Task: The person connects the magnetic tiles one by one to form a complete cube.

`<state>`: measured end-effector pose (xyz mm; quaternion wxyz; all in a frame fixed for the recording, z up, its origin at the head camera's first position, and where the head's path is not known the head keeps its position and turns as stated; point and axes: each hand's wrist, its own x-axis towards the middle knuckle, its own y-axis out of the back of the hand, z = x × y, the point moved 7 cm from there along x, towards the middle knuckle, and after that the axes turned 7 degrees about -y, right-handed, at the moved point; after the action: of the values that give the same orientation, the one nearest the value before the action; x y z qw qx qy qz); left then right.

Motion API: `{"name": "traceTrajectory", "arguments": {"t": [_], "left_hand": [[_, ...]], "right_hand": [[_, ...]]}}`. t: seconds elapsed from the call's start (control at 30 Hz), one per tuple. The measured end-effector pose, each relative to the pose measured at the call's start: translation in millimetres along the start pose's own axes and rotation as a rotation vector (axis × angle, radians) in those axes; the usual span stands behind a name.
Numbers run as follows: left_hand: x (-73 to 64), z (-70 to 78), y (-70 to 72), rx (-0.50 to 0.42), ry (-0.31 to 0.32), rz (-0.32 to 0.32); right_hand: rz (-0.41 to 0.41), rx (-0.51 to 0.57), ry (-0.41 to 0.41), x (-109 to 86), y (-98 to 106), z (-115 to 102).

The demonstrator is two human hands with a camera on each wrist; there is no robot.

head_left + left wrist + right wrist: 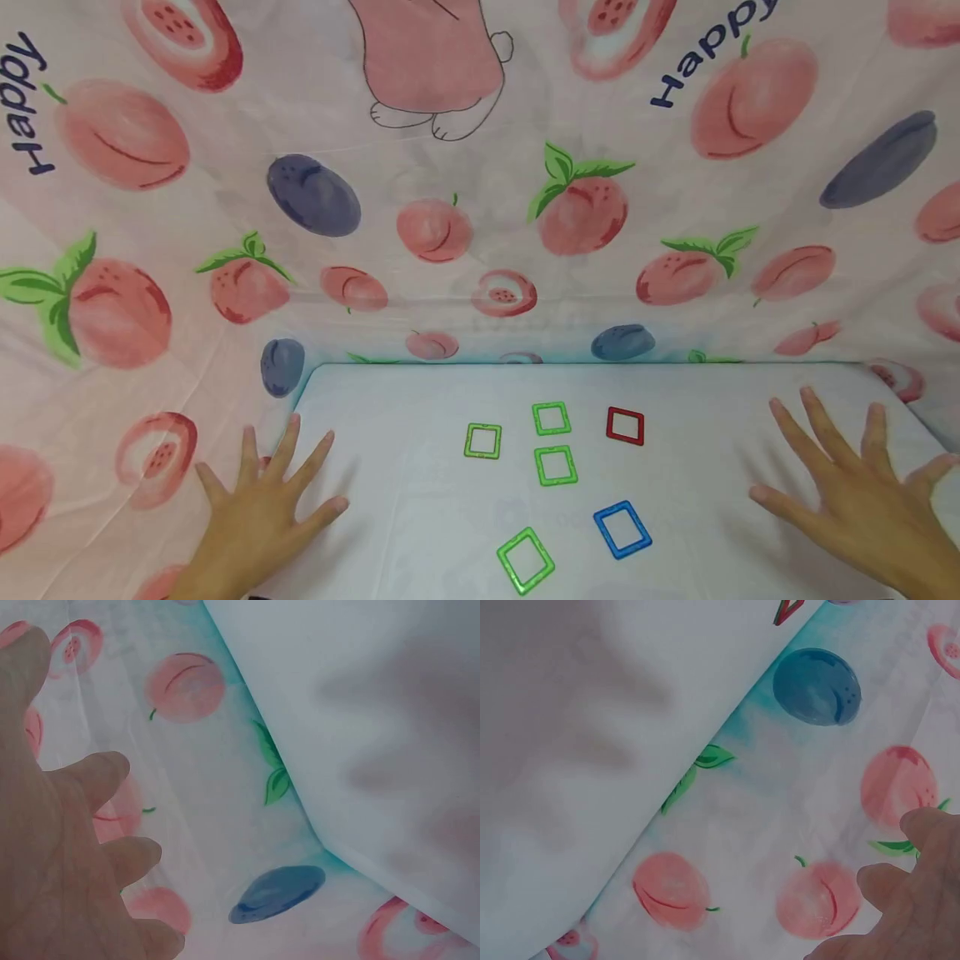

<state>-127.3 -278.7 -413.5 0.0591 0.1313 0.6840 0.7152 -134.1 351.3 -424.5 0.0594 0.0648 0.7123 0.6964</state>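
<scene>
Several square plastic frames lie flat and apart on the white table. A green square [465,441] sits at the left, and two more, an upper green square [535,419] and a lower green square [537,467], are in the middle. The red square [609,426] is to their right. Nearer lie a green square [506,568] and a blue square [636,547]. My left hand [251,517] hovers with spread fingers over the table's left side, holding nothing. On the right, my right hand [862,492] is likewise spread and holds nothing. Both wrist views show fingers in mid-air.
The white table [405,500] has a back edge against a hanging cloth [465,167] printed with peaches and blue fruit. This cloth also drapes along the left and right sides. Shadows of the hands fall on the tabletop.
</scene>
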Motion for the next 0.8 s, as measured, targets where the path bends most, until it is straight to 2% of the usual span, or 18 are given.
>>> {"name": "traceTrajectory", "arguments": {"t": [0.23,0.67,0.8], "left_hand": [[0.4,0.9,2.6,-0.013,-0.004,0.004],[3.8,1.3,-1.5,-0.004,0.001,-0.006],[3.8,1.0,-1.7,-0.013,0.006,-0.017]], "right_hand": [[0.0,-0.011,0.005,2.5,0.4,0.3],[0.0,-0.005,0.003,4.5,-0.7,-0.7],[-0.023,0.004,0.004,3.8,-3.6,-0.8]]}}
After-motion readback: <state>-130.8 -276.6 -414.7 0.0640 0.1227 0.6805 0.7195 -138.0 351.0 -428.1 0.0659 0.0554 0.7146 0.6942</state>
